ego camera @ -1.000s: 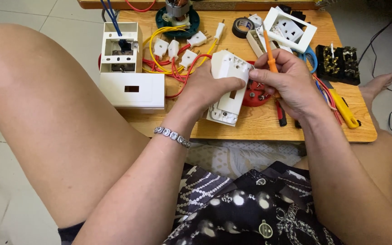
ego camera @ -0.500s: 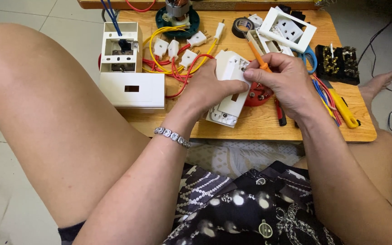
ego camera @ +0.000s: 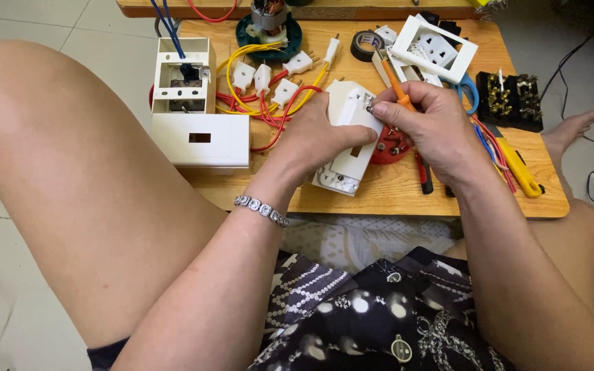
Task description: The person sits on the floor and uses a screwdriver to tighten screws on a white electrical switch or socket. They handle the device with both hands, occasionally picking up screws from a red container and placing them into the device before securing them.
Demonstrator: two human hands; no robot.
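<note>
Shifted right hand (ego camera: 424,124) hides orange screwdriver (ego camera: 394,77) tip at white plate (ego camera: 349,137).

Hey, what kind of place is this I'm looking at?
Probably a home floor workspace for electrical repair: a low wooden table on tiled floor, white socket plates and coloured wires.

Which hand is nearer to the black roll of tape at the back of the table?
Right. The right hand, holding an orange screwdriver, is just below and right of the black tape roll. The left hand, gripping the white socket plate, is lower and farther left.
</note>
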